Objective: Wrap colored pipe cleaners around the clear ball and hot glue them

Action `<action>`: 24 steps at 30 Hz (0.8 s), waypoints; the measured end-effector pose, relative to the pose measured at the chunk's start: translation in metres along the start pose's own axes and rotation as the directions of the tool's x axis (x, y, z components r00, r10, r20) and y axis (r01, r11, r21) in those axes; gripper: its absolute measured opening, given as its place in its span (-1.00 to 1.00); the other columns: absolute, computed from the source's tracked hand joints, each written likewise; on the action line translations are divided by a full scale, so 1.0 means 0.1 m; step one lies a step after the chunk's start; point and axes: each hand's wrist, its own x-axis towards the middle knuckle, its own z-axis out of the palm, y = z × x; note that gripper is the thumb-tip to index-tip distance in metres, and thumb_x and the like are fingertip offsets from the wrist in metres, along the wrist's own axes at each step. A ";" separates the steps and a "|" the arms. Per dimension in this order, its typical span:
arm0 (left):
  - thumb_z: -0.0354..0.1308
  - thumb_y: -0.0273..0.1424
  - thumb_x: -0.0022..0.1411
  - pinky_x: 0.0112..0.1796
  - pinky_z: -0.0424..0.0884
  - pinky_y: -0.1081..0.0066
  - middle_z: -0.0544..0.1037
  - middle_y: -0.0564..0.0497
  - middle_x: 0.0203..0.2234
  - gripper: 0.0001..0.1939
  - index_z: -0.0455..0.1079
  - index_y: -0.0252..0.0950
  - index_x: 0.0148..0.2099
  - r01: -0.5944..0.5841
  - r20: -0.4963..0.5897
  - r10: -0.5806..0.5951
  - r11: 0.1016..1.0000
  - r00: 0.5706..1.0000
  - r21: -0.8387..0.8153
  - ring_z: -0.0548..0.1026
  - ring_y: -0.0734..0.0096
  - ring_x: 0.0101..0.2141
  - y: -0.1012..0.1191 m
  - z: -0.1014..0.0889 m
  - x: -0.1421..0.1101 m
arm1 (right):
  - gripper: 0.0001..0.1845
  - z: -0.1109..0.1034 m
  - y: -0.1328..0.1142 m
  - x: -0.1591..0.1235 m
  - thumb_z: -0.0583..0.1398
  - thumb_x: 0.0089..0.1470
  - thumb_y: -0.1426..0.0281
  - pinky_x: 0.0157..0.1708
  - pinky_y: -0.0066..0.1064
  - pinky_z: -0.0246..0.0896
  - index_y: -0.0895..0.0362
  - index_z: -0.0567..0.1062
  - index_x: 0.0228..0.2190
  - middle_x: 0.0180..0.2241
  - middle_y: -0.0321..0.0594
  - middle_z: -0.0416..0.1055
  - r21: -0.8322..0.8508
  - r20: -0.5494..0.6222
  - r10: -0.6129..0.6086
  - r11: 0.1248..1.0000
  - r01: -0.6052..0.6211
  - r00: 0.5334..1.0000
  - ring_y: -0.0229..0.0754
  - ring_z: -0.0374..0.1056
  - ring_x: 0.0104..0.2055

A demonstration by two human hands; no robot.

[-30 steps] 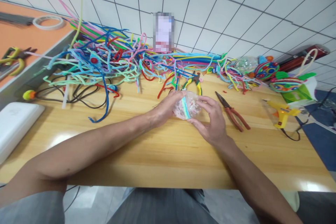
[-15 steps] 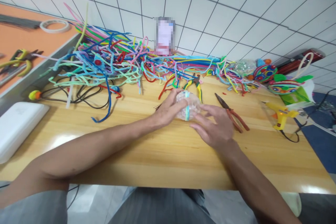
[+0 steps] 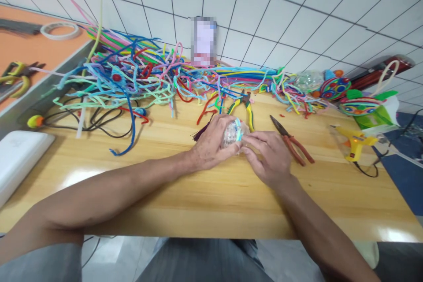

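My left hand (image 3: 211, 143) is wrapped around a clear, crinkly-looking ball (image 3: 230, 134) just above the table's middle, thumb along its near side. A light blue and green fuzzy strip (image 3: 238, 130), like pipe cleaner, runs around the ball. From the right, my right hand (image 3: 272, 156) closes its fingertips against the ball by the strip; what exactly lies between them is too small to make out. Behind the ball lie yellow-and-green handled pliers (image 3: 248, 110). A dark tassel (image 3: 200, 133) shows partly behind my left hand.
Red-handled pliers (image 3: 294, 143) and a yellow glue gun (image 3: 355, 141) lie to the right. Tangled pipe cleaners (image 3: 132, 75) line the back, with a phone (image 3: 204, 42) upright behind them. Decorated balls (image 3: 335, 87) stand back right. A white box-like device (image 3: 23, 158) sits at left.
The ball has turned in my hands, so the strip now faces more to the right. My left thumb came down to its near side. My right hand moved off slightly, then back against it.
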 end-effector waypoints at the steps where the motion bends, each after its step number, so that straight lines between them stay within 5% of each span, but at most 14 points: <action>1: 0.19 -0.24 0.38 0.23 0.38 -0.06 0.38 -0.26 0.17 -0.42 0.13 -0.22 0.34 -0.001 -0.001 0.001 1.000 1.000 0.000 0.39 -0.02 0.21 0.00 0.00 0.00 | -0.65 0.00 0.00 -0.01 0.31 0.25 0.49 -0.13 -0.17 0.45 0.06 0.51 0.05 -0.14 -0.10 0.60 0.001 0.003 0.000 1.000 0.000 1.000 -0.05 0.55 -0.12; 19: 0.22 -0.15 0.38 0.28 0.33 -0.09 0.40 -0.24 0.19 -0.43 0.18 -0.18 0.32 0.020 0.058 -0.016 0.997 0.998 -0.071 0.37 -0.04 0.25 0.03 -0.05 0.05 | -0.67 0.02 -0.04 -0.05 0.25 0.28 0.46 -0.12 -0.15 0.50 0.00 0.60 0.05 -0.13 -0.10 0.62 0.058 0.009 0.093 0.994 -0.093 0.996 -0.04 0.56 -0.11; 24: 0.20 -0.18 0.41 0.25 0.36 0.00 0.46 -0.21 0.16 -0.48 0.22 -0.20 0.31 0.115 0.087 -0.106 0.987 0.991 -0.113 0.44 0.03 0.20 0.04 -0.09 0.08 | -0.76 0.00 -0.02 -0.01 0.27 0.30 0.36 -0.08 -0.14 0.50 0.03 0.66 -0.03 -0.11 -0.09 0.63 0.181 0.061 0.187 0.964 -0.195 0.980 -0.03 0.56 -0.06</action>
